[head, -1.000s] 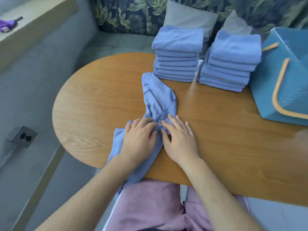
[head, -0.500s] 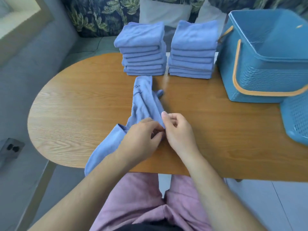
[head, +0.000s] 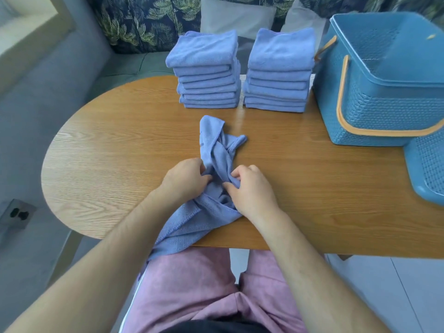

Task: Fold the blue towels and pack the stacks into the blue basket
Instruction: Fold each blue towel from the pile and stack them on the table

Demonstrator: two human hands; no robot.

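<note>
Loose towel [head: 216, 150] lying bunched and twisted on tabletop [head: 120, 152] nr front edge, one end hanging off toward lap. Left grip [head: 186, 180] and right grip [head: 252, 188] both pinching cloth mid-length, close together, prob. hunting for corners to spread it flat. Folded stacks [head: 206, 73] sitting at back beside blue basket [head: 384, 92], handy for packing.

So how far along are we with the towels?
Done: two folded stacks, left stack and right stack, stand on the table. In hand: left hand and right hand grip one bunched, unfolded towel. Left: fold it, then pack both stacks into the blue basket, where no towels show.
</note>
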